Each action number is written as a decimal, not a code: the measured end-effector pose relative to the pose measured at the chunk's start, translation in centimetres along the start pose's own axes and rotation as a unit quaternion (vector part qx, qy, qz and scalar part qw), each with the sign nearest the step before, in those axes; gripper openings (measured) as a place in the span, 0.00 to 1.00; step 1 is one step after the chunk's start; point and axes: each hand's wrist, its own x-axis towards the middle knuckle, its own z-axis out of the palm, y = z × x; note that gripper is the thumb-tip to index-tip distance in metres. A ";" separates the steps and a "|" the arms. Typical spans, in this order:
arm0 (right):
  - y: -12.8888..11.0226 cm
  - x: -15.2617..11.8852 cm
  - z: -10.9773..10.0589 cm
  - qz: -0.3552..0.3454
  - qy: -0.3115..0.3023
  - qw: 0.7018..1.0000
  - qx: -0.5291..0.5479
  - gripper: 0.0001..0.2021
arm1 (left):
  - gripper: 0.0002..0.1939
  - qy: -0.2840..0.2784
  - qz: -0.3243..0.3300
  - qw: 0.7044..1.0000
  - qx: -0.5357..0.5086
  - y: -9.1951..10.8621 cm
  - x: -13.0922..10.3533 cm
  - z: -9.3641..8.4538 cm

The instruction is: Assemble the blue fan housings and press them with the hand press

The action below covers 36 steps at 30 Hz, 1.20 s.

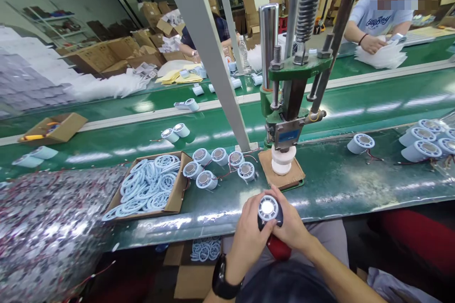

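Note:
Both hands are wrapped round one round part (268, 208) with a light blue slotted ring and a bright white centre, held just past the bench's front edge. My left hand (249, 227) grips its left side, thumb at the lower rim; my right hand (289, 225) closes on the right side. The part's lower body looks dark and is mostly hidden by the fingers. Beyond the hands stands a hand press (287, 135), its white round head (282, 158) low over a brown pad (296, 173). Several light blue cylinders (206, 179) with wires stand left of the press.
A cardboard box (174, 201) of light blue rings sits left on the bench, beside bagged wired parts (60, 227). More cylinders (421, 150) stand at the right. A grey post (227, 90) rises behind. Across the belt, a person (380, 21) handles white bags; another person is partly hidden.

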 end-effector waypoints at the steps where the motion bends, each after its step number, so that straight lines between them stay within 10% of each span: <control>1: 0.1 0.0 0.0 0.007 -0.003 1.000 0.000 0.44 | 0.26 -0.007 0.005 1.000 -0.005 -0.1 0.1 0.1; 13: 1.1 -1.0 0.5 -0.012 -0.022 0.999 -0.021 0.35 | 0.26 0.099 0.007 0.992 0.083 -2.0 -1.7 4.7; 26: 0.4 -0.5 -0.1 -0.010 -0.065 0.996 -0.058 0.36 | 0.26 0.148 0.003 0.988 0.031 -2.5 -1.3 5.9; 32: -4.7 3.6 -8.8 -0.108 -0.087 0.986 -0.096 0.33 | 0.25 0.171 -0.009 0.981 -0.088 -1.1 1.3 3.2; 36: -14.5 12.3 -18.9 -0.259 0.171 0.922 -0.229 0.24 | 0.26 0.165 0.039 0.978 -0.121 1.1 5.9 0.2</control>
